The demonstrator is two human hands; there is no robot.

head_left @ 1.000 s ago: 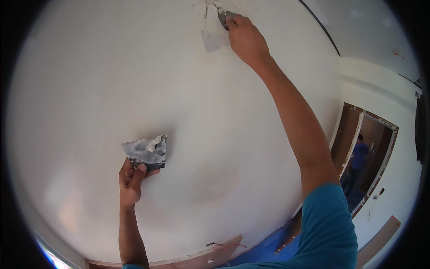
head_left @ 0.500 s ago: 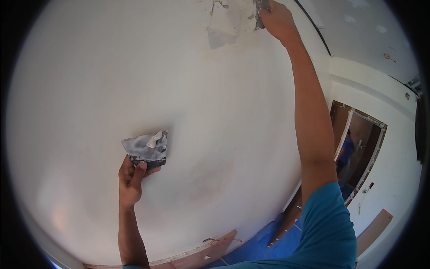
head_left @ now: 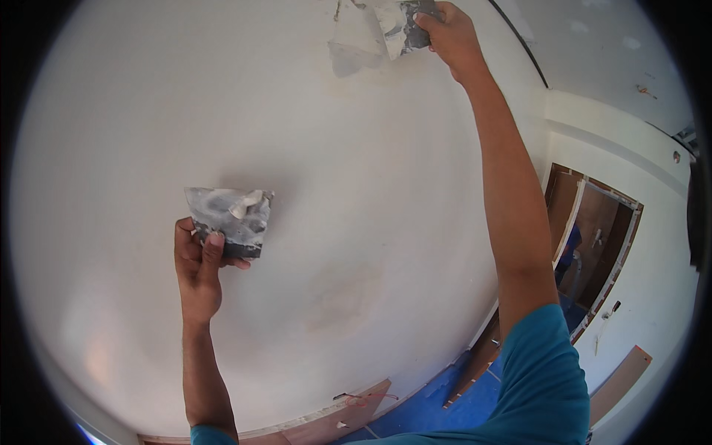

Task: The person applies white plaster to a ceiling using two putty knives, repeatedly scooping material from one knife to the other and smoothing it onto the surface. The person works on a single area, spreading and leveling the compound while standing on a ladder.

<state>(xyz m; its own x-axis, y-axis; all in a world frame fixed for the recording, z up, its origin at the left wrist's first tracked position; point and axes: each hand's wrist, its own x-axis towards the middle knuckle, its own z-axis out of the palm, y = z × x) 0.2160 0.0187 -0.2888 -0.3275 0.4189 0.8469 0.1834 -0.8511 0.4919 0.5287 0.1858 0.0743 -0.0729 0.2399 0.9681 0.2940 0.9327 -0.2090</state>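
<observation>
My left hand [head_left: 200, 271] is closed on the dark handle edge of a flat putty knife [head_left: 231, 215], thumb across its front. Its grey blade faces me, smeared with white filler and bearing a small lump of it [head_left: 246, 203]. High up at the right, my right hand [head_left: 454, 38] grips a second putty knife [head_left: 404, 30], whose blade is coated with whitish filler. That blade lies at or very close to a damp-looking filler patch [head_left: 357, 44] on the white wall [head_left: 311, 148]; whether it touches I cannot tell.
Lower on the wall is a faint brownish stain [head_left: 341, 297]. A wooden board [head_left: 326, 417] and reddish wires [head_left: 367, 399] are at the wall's foot, beside blue floor covering [head_left: 415, 411]. At right, a person [head_left: 569, 248] stands in a taped doorway [head_left: 630, 222]. A ceiling [head_left: 593, 44] spans the upper right.
The right hand's putty knife has turned, its coated blade now showing, and moved slightly left. My left hand and its putty knife have risen and shifted left.
</observation>
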